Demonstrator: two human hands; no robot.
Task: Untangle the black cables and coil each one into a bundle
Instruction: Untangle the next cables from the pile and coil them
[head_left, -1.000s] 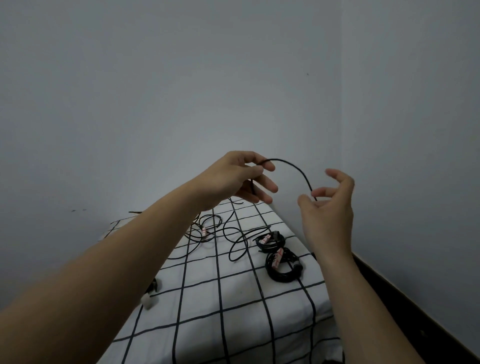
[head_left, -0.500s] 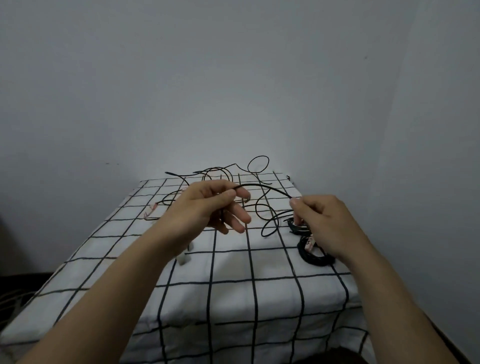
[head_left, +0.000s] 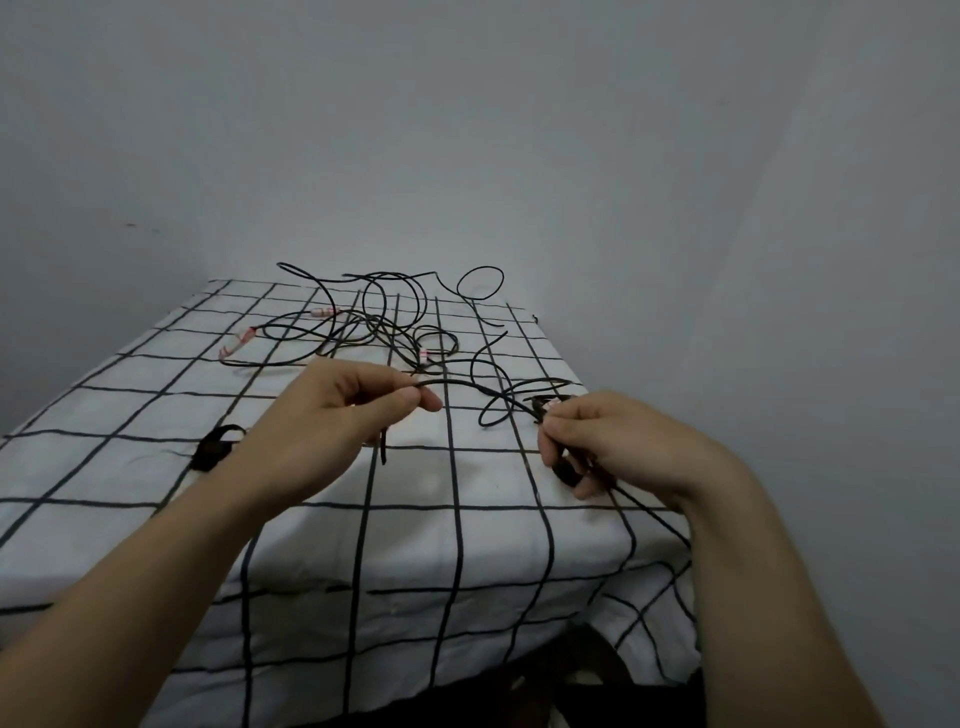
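Note:
A thin black cable (head_left: 470, 387) arches between my two hands above the table. My left hand (head_left: 337, 410) pinches one end of the arch between thumb and fingers, and a short tail hangs below it. My right hand (head_left: 602, 436) pinches the other end, its fingers curled. A coiled black bundle (head_left: 566, 470) lies partly hidden under the right hand. A tangle of loose black cables (head_left: 379, 322) with pink-and-white tags sprawls across the far half of the table.
The table wears a white cloth with a black grid (head_left: 405, 530), draping over the near edge. A small dark strap-like item (head_left: 213, 447) lies left of my left forearm. Grey walls stand close behind and to the right.
Both hands have come down from in front of the wall to just above the table, still holding the cable arch. The view has tilted down, showing more of the table.

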